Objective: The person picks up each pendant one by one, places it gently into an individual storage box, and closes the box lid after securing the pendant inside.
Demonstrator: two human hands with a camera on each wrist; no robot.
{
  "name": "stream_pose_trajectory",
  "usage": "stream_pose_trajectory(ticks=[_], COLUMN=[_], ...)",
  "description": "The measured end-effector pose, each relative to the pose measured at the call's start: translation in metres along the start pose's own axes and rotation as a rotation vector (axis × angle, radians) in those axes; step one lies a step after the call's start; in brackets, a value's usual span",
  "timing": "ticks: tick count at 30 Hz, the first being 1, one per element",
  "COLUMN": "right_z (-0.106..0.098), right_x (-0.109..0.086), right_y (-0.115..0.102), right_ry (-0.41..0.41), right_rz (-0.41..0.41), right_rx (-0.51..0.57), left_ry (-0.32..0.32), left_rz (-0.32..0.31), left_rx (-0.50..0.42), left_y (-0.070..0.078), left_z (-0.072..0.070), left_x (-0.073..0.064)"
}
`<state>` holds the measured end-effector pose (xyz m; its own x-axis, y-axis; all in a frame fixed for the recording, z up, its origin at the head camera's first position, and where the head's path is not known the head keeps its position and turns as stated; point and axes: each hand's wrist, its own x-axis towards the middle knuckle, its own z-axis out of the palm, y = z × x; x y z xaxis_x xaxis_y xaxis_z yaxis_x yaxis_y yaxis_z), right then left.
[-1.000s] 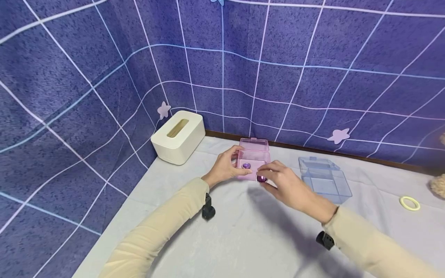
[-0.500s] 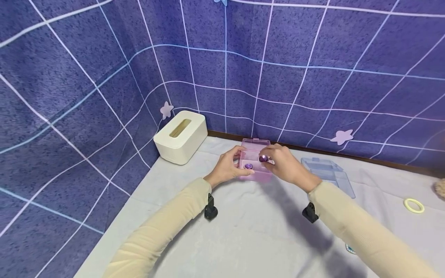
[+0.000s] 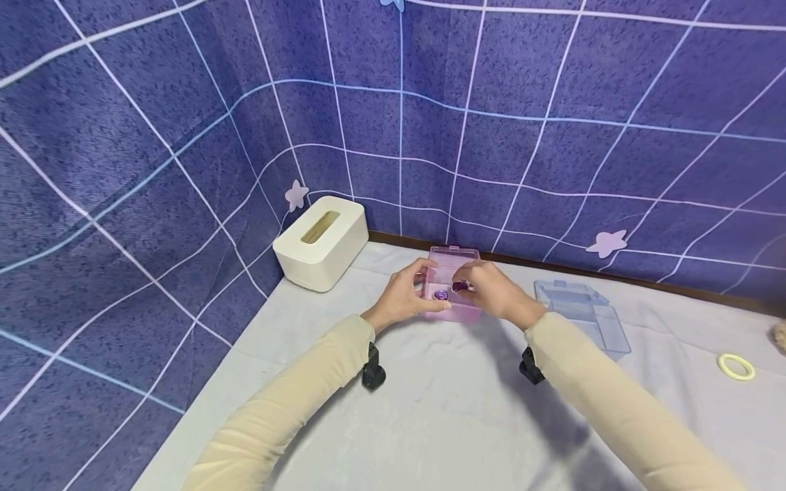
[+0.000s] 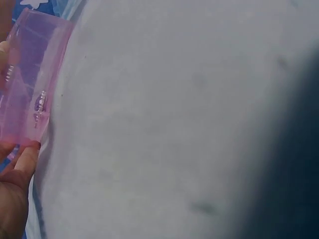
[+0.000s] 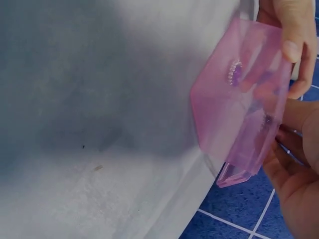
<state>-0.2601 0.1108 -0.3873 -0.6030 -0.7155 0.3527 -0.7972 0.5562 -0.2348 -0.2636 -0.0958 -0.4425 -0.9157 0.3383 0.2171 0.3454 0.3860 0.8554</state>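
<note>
Running this from my end, I've got 2 hands in the head view, and they're both busy. My left hand [image 3: 402, 296] grips the left side of a see-through pink plastic hinged box [image 3: 463, 314], thumb along the near edge, fingers round the left wall and spread wide enough to straddle that end. My right hand [image 3: 496, 292] is nearly closed, fingertips pinching a dark purple shiny ornament [image 3: 459, 286] down at the right part of the box. Can't tell if the ornament touches the floor of it; the fingers cover too much.

Count so far: 2 purple pieces, the pinched one plus a purple gem piece with a white beaded edge [image 3: 441, 295] lying inside, near my left thumb. 2 hinged boxes: the pink one stands open on the white cloth [image 3: 430, 416], lid tipped back toward the curtain [image 3: 522, 54], and a see-through blue plastic box [image 3: 616, 333] sits open to its right. Also 1 pale yellow ring [image 3: 731, 355] further right, 1 cream tissue box [image 3: 322, 254] to the left, 2 black wrist cameras [image 3: 372, 368], and 1 tan fuzzy thing [image 3: 780, 335] cut off by the right edge.
</note>
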Motion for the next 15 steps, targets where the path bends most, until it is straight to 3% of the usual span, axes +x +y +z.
stream_pose_trajectory(ticks=[4,15], right_z=[0.003,0.003], right_x=[0.004,0.014], right_y=[0.002,0.001], right_ry=[-0.079,-0.256], right_rz=[-0.036,0.059], right_rx=[-0.027,-0.040], left_ry=[0.005,0.010], left_rz=[-0.007,-0.006], left_rx=[0.014,0.040], left_y=[0.000,0.002], left_z=[-0.001,-0.002], left_x=[0.000,-0.002])
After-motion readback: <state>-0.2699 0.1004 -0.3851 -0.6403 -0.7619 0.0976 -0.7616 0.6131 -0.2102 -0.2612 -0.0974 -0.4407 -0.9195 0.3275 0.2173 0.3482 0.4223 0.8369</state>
